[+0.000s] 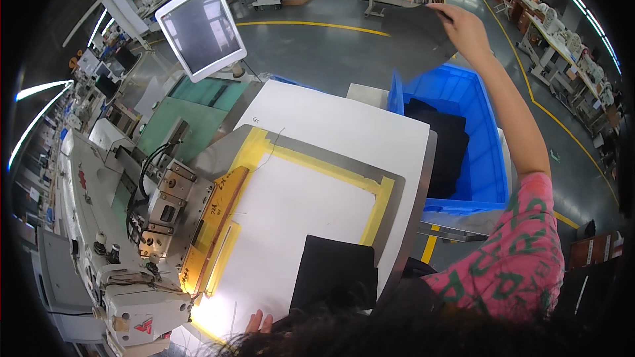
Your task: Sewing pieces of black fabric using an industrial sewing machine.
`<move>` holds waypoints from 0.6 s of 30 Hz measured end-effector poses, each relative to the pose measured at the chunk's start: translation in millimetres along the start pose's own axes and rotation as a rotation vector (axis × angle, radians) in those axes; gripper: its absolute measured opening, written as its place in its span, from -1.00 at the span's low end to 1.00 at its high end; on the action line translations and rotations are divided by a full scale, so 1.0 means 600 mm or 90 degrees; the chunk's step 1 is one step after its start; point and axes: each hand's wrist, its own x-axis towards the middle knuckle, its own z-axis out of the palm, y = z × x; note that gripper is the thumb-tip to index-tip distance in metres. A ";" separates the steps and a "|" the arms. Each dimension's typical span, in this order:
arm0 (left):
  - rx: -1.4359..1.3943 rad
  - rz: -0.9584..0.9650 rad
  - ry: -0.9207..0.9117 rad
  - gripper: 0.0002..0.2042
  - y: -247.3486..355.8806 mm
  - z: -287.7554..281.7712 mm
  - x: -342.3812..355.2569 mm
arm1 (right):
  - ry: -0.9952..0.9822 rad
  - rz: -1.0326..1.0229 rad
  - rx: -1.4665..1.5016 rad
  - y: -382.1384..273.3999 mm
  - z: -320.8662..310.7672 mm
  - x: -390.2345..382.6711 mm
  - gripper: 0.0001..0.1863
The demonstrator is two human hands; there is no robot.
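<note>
My right hand (466, 33) is raised at the upper right, fingers pinched on the edge of a dark, blurred fabric piece (417, 39) that hangs above a blue plastic bin (493, 158). More black fabric (440, 145) lies inside that bin. At the bottom, the fingertips of my left hand (259, 322) show on the white work board (297, 198), apart and beside a black fabric piece (334, 271); the rest of that hand is hidden. Yellow tape (331, 165) borders the board, and an orange-yellow template strip (218, 205) runs along its left.
A white industrial sewing machine (119, 277) with a metal clamp head (172, 198) fills the left. Behind stand a tilted screen (202, 30) and a green platform (172, 119). Other workstations (569, 66) line the floor beyond yellow lines.
</note>
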 end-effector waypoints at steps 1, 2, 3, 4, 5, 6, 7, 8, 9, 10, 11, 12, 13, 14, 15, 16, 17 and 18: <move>-0.055 -0.042 0.020 -0.52 -0.004 0.003 0.000 | 0.003 0.034 0.026 0.027 -0.004 -0.023 -0.73; -0.156 -0.101 0.056 -0.52 -0.006 0.008 0.000 | 0.029 0.016 0.060 0.050 -0.003 -0.049 -0.73; -0.255 -0.153 0.094 -0.52 -0.008 0.009 -0.005 | -0.014 0.066 0.087 0.066 0.009 -0.078 -0.73; -0.335 -0.190 0.127 -0.52 -0.007 0.010 -0.009 | -0.031 0.038 0.131 0.074 0.036 -0.111 -0.73; -0.280 -0.195 0.120 -0.52 -0.005 0.002 -0.020 | -0.063 0.087 0.164 0.079 0.067 -0.147 -0.74; -0.225 -0.200 0.113 -0.52 0.001 -0.007 -0.030 | -0.117 0.162 0.192 0.084 0.102 -0.186 -0.75; -0.132 -0.180 0.086 -0.52 0.004 -0.021 -0.036 | -0.161 0.183 0.197 0.088 0.134 -0.232 -0.75; -0.040 -0.160 0.054 -0.52 0.006 -0.037 -0.042 | -0.218 0.216 0.192 0.092 0.167 -0.279 -0.74; 0.047 -0.170 0.015 -0.52 0.010 -0.050 -0.047 | -0.268 0.206 0.202 0.098 0.193 -0.325 -0.73; 0.060 -0.181 0.028 -0.52 0.012 -0.062 -0.053 | -0.339 0.203 0.183 0.105 0.215 -0.367 -0.72; 0.006 -0.244 0.066 -0.53 0.014 -0.072 -0.062 | -0.362 0.150 0.206 0.113 0.230 -0.406 -0.77; -0.032 -0.279 0.110 -0.53 0.013 -0.081 -0.077 | -0.580 0.121 0.224 0.129 0.239 -0.419 -0.72; 0.051 -0.307 0.123 -0.56 0.007 -0.091 -0.096 | -0.679 0.123 0.212 0.141 0.240 -0.431 -0.76; 0.079 -0.341 0.169 -0.60 -0.009 -0.099 -0.121 | -0.842 0.106 0.201 0.152 0.239 -0.420 -0.75; 0.089 -0.377 0.233 -0.62 -0.028 -0.106 -0.156 | -0.911 0.053 0.218 0.163 0.226 -0.398 -0.73; 0.139 -0.438 0.292 -0.65 -0.046 -0.115 -0.204 | -0.922 0.030 0.165 0.166 0.213 -0.362 -0.72; 0.198 -0.496 0.384 -0.71 -0.068 -0.123 -0.260 | -0.898 0.040 0.055 0.162 0.200 -0.312 -0.69; 0.240 -0.545 0.551 -0.75 -0.091 -0.131 -0.324 | -0.752 -0.133 -0.064 0.140 0.190 -0.266 -0.69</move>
